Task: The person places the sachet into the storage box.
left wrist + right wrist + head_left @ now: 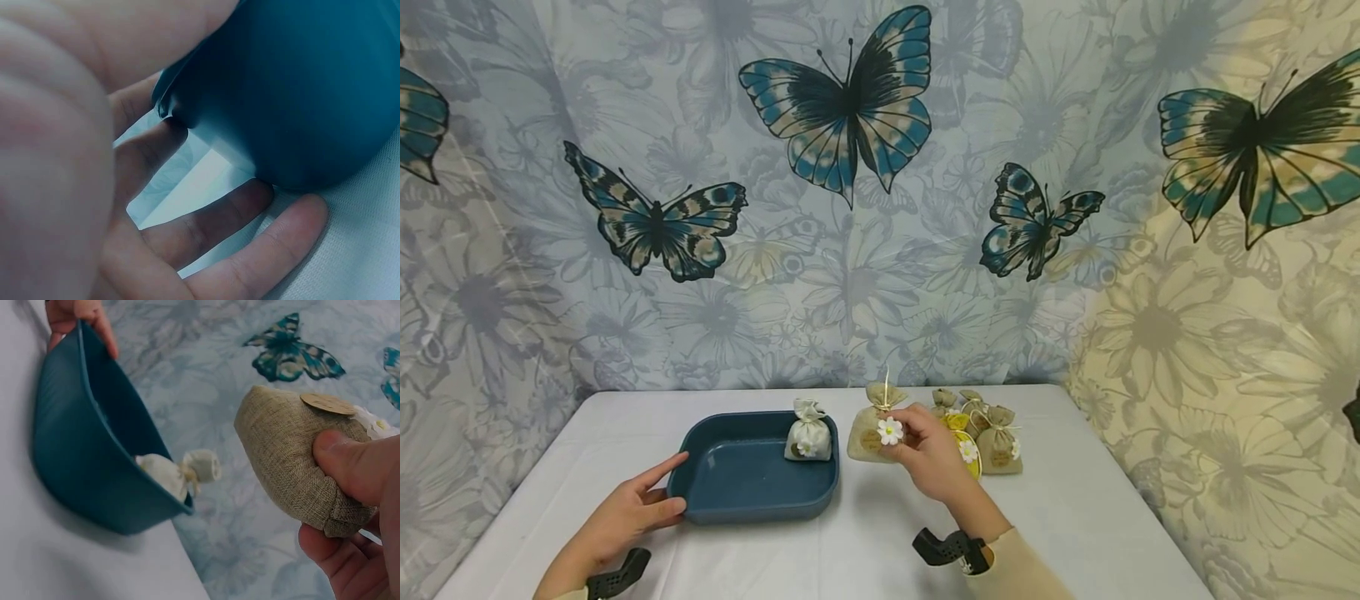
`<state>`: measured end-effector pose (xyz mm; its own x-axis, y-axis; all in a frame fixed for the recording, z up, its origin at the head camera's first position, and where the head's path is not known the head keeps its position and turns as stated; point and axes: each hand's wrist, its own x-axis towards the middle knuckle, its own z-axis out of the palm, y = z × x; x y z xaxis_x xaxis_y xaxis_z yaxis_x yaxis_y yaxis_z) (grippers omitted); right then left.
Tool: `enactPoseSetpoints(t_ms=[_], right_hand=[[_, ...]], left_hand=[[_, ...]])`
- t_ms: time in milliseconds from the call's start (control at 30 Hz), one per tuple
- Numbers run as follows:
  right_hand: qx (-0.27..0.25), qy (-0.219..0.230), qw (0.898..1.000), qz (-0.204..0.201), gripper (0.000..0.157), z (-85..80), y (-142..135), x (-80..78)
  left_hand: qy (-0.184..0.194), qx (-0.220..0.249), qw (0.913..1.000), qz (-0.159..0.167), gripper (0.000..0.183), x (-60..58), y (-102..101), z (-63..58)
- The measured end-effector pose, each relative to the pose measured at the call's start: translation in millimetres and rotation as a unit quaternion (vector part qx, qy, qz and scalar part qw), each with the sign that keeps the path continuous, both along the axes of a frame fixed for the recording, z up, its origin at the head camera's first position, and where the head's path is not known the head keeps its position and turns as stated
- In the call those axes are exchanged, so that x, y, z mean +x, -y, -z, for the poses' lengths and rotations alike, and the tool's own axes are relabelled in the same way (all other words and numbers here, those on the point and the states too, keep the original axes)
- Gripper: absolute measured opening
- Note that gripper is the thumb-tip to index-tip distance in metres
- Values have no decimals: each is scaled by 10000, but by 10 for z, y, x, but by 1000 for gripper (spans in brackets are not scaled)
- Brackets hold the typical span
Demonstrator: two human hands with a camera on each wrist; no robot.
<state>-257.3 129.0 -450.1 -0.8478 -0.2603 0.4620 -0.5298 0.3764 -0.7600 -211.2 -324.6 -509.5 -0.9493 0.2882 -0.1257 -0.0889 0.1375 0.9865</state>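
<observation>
My left hand [625,510], fingers spread and fairly straight, touches the left end of a blue rectangular tray [752,510]. In the left wrist view its fingertips [306,212] lie against the tray's outer wall. My right hand [934,454] pinches a beige burlap sachet [863,433] between thumb and fingers, held up off the table just right of the tray. This sachet bears a white flower [891,431] and a round tag [326,403]. A white drawstring sachet [808,437] stands in the tray's right end, its tied neck showing above the rim in the right wrist view.
Several more beige sachets [1002,450] stand in a group behind and right of my right hand, with a yellow one [973,467] partly hidden by it. A white cloth covers the table [1090,533]. Behind it hangs a butterfly-print curtain [850,317].
</observation>
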Motion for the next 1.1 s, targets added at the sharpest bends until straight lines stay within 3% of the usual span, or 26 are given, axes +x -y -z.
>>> enactPoseSetpoints(t_ms=[267, 500, 700, 1100], right_hand=[[89, 238, 9996, -160, 34, -67, 346, -53], [-382, 919, 9948, -233, 37, -33, 497, -111], [-569, 1001, 9919, -545, 37, 4, 622, -119], [66, 1189, 9882, -967, 44, 175, 825, -97]], left_hand=[[22, 2, 10000, -14, 80, -4, -1, -14], [32, -11, 10000, -43, 80, -8, -3, -9], [29, -122, 9999, -95, 80, -12, -2, -7], [-1, -184, 9998, -63, 78, 0, -8, -8]])
